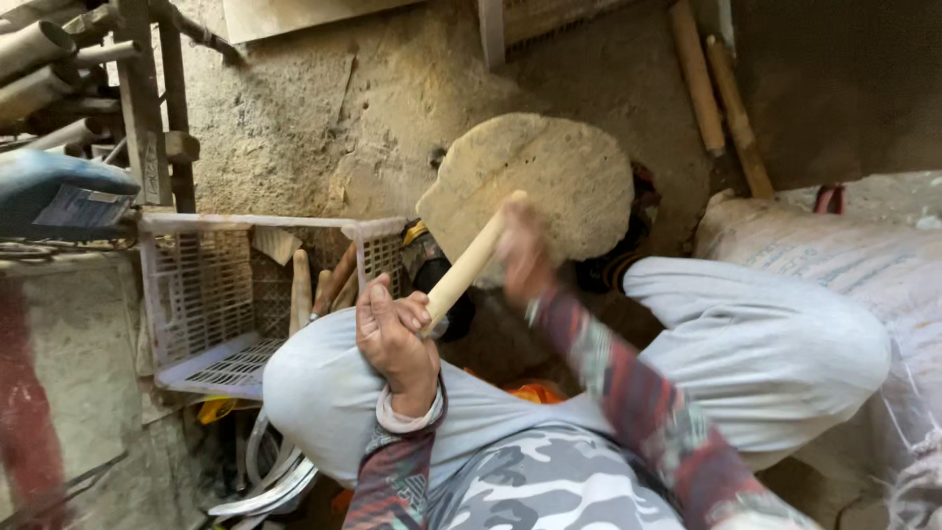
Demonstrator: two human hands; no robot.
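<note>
My left hand [394, 340] grips the near end of a pale wooden handle [469, 265], resting on my left knee. The handle slants up to the right toward a round, worn wooden block [549, 177] that stands in front of me. My right hand [522, 257] is blurred by motion and sits at the handle's far end, just in front of the block; what it holds there I cannot tell. Both forearms wear patterned sleeves. My knees in light grey trousers frame the handle.
A white plastic crate [211, 294] lies on its side at the left with several wooden handles [329, 285] inside. Metal pipes [44, 59] are stacked at the upper left. A filled white sack [844, 265] lies at the right. Two wooden sticks [716, 88] lean on the rough wall.
</note>
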